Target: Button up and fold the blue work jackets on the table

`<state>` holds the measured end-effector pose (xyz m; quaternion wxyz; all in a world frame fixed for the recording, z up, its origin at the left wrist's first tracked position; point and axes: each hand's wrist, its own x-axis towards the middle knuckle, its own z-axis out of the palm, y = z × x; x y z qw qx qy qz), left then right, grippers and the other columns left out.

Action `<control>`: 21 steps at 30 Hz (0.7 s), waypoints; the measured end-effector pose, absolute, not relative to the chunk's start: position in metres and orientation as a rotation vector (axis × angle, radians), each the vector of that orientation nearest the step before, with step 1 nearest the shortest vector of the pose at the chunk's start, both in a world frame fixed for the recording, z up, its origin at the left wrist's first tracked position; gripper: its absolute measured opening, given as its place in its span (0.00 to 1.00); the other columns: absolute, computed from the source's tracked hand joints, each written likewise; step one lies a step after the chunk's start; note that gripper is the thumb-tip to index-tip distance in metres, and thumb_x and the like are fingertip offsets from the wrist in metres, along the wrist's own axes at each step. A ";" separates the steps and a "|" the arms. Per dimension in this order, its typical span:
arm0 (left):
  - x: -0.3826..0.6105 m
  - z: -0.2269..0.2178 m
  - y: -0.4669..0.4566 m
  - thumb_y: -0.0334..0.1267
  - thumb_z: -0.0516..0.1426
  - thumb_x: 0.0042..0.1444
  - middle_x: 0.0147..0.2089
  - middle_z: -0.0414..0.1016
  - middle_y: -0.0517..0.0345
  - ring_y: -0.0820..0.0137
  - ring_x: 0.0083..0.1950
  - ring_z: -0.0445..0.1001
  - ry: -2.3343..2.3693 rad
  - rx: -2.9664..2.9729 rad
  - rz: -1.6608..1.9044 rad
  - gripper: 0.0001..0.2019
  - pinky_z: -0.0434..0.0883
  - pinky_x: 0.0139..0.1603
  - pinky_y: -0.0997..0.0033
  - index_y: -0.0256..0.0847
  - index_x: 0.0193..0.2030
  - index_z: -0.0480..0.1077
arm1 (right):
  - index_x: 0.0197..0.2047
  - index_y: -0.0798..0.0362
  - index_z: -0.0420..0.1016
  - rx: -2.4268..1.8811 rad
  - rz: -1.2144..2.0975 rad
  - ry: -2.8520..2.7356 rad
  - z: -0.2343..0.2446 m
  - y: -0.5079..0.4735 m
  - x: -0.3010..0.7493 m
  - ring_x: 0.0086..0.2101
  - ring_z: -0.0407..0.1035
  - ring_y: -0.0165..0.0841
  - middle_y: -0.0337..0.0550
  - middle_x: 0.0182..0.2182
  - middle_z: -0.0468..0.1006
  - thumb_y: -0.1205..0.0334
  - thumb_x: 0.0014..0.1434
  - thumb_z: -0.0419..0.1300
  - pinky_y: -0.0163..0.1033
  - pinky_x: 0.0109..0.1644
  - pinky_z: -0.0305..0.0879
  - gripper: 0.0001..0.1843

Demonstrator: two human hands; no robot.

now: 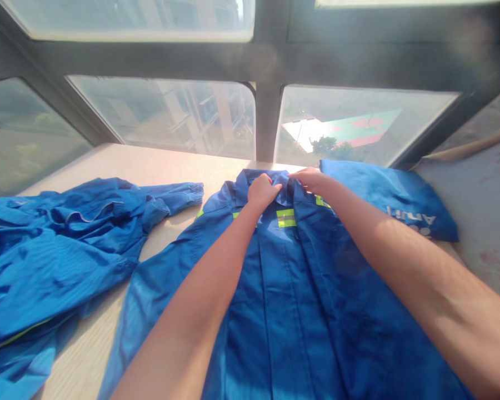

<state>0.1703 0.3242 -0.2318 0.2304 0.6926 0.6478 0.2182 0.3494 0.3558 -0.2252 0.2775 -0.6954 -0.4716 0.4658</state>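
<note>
A blue work jacket (275,278) with yellow-green reflective strips lies spread out before me, its collar toward the window. My left hand (263,190) is closed at the collar, its fingers curled on the fabric near the front opening. My right hand (310,179) reaches to the right side of the collar, with the fingertips bent onto the cloth there. Both forearms cross over the jacket's body, covering parts of its chest and right side.
Another blue garment (66,239) lies crumpled at the left, its elastic cuff pointing toward the jacket. A folded blue item with white lettering (383,194) sits at the right. The pale wooden surface (158,161) ends at the grey window frame (266,122). Light fabric (487,205) is at far right.
</note>
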 end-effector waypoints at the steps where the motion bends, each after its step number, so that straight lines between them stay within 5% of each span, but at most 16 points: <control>1: 0.169 -0.231 0.327 0.47 0.63 0.57 0.40 0.80 0.51 0.60 0.45 0.78 1.748 1.917 0.554 0.12 0.69 0.45 0.67 0.41 0.39 0.74 | 0.36 0.57 0.78 -1.847 1.269 -1.291 -0.224 0.355 0.351 0.22 0.61 0.24 0.34 0.21 0.68 0.61 0.60 0.67 0.30 0.27 0.63 0.07; 7: 0.164 -0.229 0.331 0.39 0.60 0.58 0.42 0.80 0.52 0.62 0.45 0.77 1.750 1.981 0.503 0.05 0.70 0.45 0.67 0.42 0.38 0.74 | 0.47 0.54 0.82 -1.833 1.275 -1.612 -0.217 0.345 0.362 0.31 0.72 0.29 0.43 0.34 0.80 0.64 0.53 0.71 0.31 0.35 0.69 0.16; 13: 0.165 -0.231 0.325 0.39 0.60 0.57 0.43 0.80 0.52 0.60 0.46 0.76 1.733 2.031 0.563 0.05 0.70 0.46 0.65 0.43 0.38 0.74 | 0.41 0.53 0.85 -2.017 0.543 -1.909 -0.222 0.349 0.356 0.43 0.76 0.38 0.45 0.39 0.84 0.69 0.54 0.64 0.36 0.48 0.71 0.12; 21: 0.169 -0.229 0.337 0.39 0.62 0.53 0.23 0.70 0.57 0.63 0.35 0.74 1.395 1.670 0.671 0.12 0.68 0.38 0.69 0.40 0.21 0.68 | 0.45 0.54 0.84 -2.048 0.644 -1.852 -0.218 0.354 0.354 0.40 0.77 0.36 0.46 0.40 0.84 0.69 0.54 0.64 0.36 0.46 0.72 0.15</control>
